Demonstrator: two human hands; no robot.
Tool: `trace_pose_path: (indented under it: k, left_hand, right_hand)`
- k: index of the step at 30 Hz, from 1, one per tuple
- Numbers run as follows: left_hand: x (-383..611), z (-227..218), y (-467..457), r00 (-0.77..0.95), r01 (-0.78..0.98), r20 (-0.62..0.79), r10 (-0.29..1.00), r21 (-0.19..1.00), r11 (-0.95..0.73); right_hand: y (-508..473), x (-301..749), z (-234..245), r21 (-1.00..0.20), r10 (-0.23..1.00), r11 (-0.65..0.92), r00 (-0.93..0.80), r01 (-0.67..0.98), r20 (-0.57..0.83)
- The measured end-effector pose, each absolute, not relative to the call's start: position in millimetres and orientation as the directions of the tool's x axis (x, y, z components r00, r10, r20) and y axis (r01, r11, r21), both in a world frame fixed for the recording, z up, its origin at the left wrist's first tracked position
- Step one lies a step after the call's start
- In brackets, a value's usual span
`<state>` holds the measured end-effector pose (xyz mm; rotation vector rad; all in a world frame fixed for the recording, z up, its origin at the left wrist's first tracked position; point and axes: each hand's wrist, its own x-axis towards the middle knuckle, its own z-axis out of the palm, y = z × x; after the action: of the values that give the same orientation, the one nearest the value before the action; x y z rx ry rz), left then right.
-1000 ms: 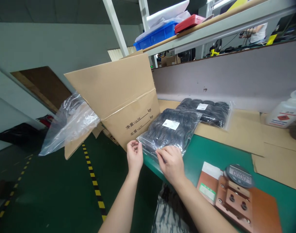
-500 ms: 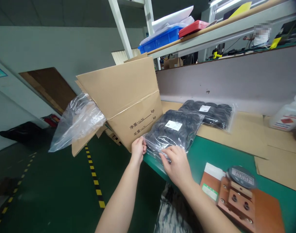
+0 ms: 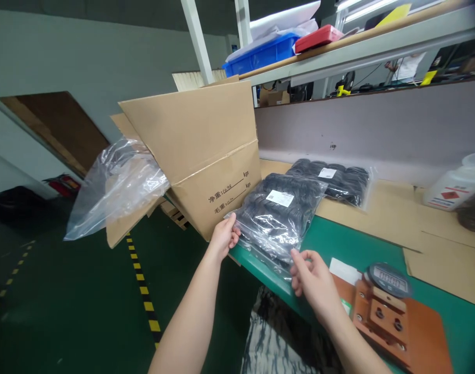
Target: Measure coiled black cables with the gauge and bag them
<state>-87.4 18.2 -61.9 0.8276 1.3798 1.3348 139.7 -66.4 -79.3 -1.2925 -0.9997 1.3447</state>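
Note:
A clear plastic bag (image 3: 274, 218) packed with black rings lies on the green table (image 3: 323, 239), a white label on its top. My left hand (image 3: 225, 238) pinches the bag's near left corner, fingers closed. At the near right corner, my right hand (image 3: 309, 275) grips the bag's edge between thumb and curled fingers. The bag's near edge stretches flat between both hands. Behind it lies a second labelled bag of black rings (image 3: 330, 182), which neither hand touches. An open cardboard box (image 3: 206, 171) stands directly left of the near bag, with handwritten weights on its side.
A digital gauge (image 3: 387, 280) on a copper-coloured block sits at the right front. Cardboard sheets (image 3: 377, 213) cover the table's back, with a white bottle (image 3: 455, 182) at far right. Clear plastic (image 3: 124, 176) hangs from the box. A shelf above holds a blue tray (image 3: 260, 54).
My right hand has moved right along the bag's near edge to its right corner. My left hand keeps its hold on the left corner. The camera view has shifted slightly.

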Motion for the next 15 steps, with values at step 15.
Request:
trace_pose_path:
  k: [15]
  left_hand:
    - [-88,-66,19,-0.199,-0.18,-0.22,0.955,0.966,0.185]
  right_hand:
    - [-61,132,-75,-0.892,0.954,-0.294,-0.052,-0.342,-0.295]
